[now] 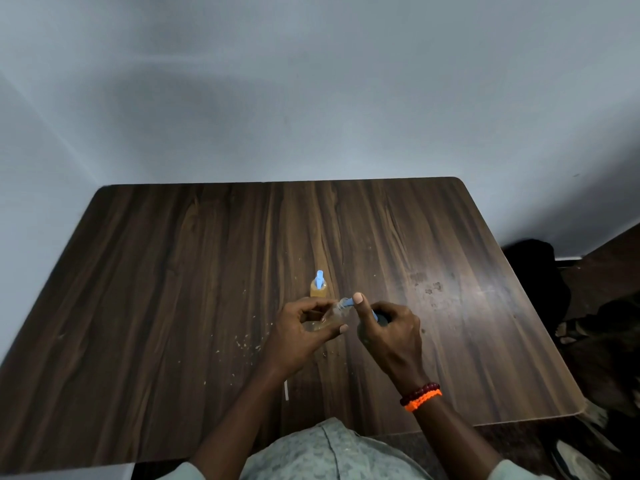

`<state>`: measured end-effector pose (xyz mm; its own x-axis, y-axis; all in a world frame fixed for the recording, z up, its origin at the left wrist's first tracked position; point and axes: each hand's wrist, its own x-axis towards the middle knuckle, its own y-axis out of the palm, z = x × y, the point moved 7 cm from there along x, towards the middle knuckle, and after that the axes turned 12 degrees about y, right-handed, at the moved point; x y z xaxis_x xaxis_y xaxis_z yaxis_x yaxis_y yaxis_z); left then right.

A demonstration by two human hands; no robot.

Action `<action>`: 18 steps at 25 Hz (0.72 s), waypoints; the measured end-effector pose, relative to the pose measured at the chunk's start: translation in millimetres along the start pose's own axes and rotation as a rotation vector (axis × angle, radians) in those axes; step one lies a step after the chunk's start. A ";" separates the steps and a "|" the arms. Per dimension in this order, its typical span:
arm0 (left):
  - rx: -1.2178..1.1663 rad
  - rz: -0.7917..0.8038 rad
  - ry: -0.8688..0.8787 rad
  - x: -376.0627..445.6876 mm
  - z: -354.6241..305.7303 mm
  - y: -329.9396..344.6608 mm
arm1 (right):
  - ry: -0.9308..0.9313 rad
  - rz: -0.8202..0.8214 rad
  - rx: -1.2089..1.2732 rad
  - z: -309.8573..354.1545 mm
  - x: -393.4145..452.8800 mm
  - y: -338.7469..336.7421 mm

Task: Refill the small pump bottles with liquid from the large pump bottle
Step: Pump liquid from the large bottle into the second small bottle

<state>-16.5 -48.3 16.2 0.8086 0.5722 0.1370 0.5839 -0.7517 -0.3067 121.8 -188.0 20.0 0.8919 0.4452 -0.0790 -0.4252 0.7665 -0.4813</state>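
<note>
My left hand (304,332) grips a small clear bottle (329,315), tilted with its neck toward the right. My right hand (388,332) is closed around a blue pump head (348,302), thumb pressing its top, the blue nozzle against the small bottle's neck; the body under this pump is hidden by my fingers. Just behind my hands a bottle of amber liquid with a blue pump (319,285) stands upright on the dark wooden table (173,306).
Crumbs and small specks (244,342) dot the table left of my hands. A thin white stick (286,389) lies near the front edge. The wall stands right behind the table. Dark items and footwear (571,327) lie on the floor to the right.
</note>
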 end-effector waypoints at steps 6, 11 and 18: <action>0.014 0.001 -0.005 -4.0 4.0 1.6 | 0.048 0.059 -0.019 -5.9 -3.3 5.9; -0.020 -0.002 -0.029 -2.8 8.7 -4.1 | 0.135 0.276 -0.038 -5.8 -11.3 16.3; -0.057 0.078 -0.069 -9.2 18.1 -12.1 | 0.083 0.654 -0.144 -11.6 -41.0 15.6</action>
<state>-32.4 -38.5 1.6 0.8462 0.5307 0.0487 0.5238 -0.8114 -0.2595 80.4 -199.7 5.6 0.4687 0.7555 -0.4578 -0.8623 0.2788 -0.4227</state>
